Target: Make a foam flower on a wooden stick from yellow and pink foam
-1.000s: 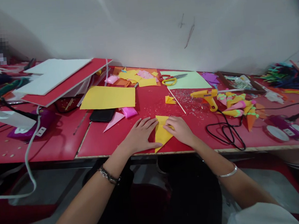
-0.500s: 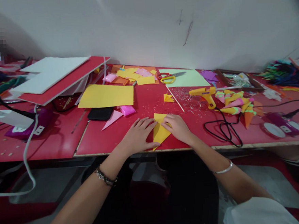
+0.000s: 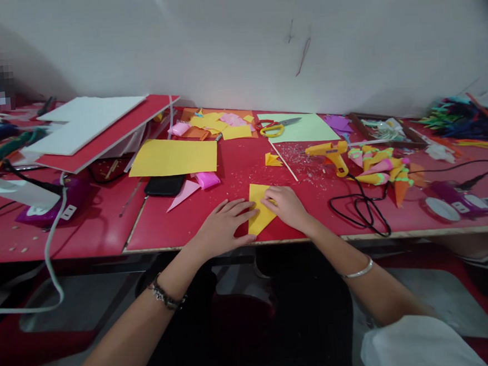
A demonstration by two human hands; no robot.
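Left hand (image 3: pixel 220 227) has slid slightly toward the front edge of the worktop (image 3: pixel 163 226) against the earlier frame; the right hand's pose matches, and the surrounding layout is as before. From the left: one purple power box (image 3: pixel 76 190) behind the front edge; beyond it, one red board (image 3: pixel 111 137) bearing white sheet material, layers not countable. Next, one large yellow sheet (image 3: pixel 175 157) overlapping one flat black object (image 3: pixel 164 186); just beside these, one pink paper triangle (image 3: pixel 184 196) and one of two pink pouches (image 3: pixel 207 180), the other lying further back. Red surface separates the triangle from the left hand, leaving side room there. Left fingers loosely spread, thumb apart, tips at the left margin of one folded yellow paper (image 3: pixel 260 218); nothing gripped. Paper lies flat near the front edge, between the hands. Right hand (image 3: pixel 287 206): fingers curled onto the paper's right side; pinching or only pressing, cannot tell. Behind it: one small yellow folded piece (image 3: pixel 272 160), one thin stick (image 3: pixel 285 162), one pair of scissors (image 3: pixel 274 130). More red surface extends rightward to a looped black cord (image 3: pixel 388 232). Past the right hand: one yellow glue gun (image 3: pixel 331 153), then paper cones (image 3: pixel 376 167), overlapping, count uncertain; finally a second purple box (image 3: pixel 458 196) toward the right.
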